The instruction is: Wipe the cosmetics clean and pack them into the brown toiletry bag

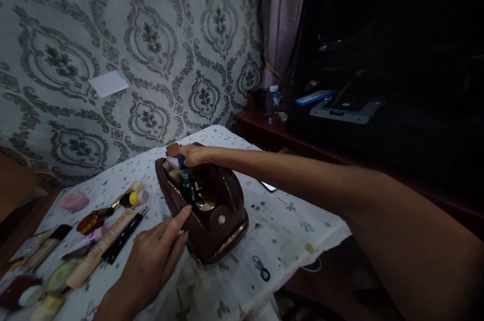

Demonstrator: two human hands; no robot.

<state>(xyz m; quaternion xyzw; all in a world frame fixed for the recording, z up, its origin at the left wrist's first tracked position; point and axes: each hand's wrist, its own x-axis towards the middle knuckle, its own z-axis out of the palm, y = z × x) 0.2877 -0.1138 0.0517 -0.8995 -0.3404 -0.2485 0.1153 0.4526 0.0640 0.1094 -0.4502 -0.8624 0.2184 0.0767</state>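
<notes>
A dark brown bag [204, 240] with a gold zipper stands unzipped on the table, its mouth facing up. Inside lie a shiny gold item [204, 202], a green-capped bottle [185, 180] and a pale pink item [173, 163]. My left hand [151, 253] is at the near left side, index fingertip on the zipper edge and another digit against the outside, holding the rim. Across the bag reaches my right arm; my right hand [193, 154] is closed at the far end, beside a dark blue piece [181, 161] and a brown tab [173, 149]. Its fingertips are hidden.
Cosmetics lie left on the white patterned cloth [298, 200]: a beige tube [100, 248], a black tube [123, 237], a yellow-banded bottle [138, 197], a pink sponge [74, 201]. A phone [268, 186] shows behind my right arm. A plastic bottle [273, 104] stands on a dark red ledge.
</notes>
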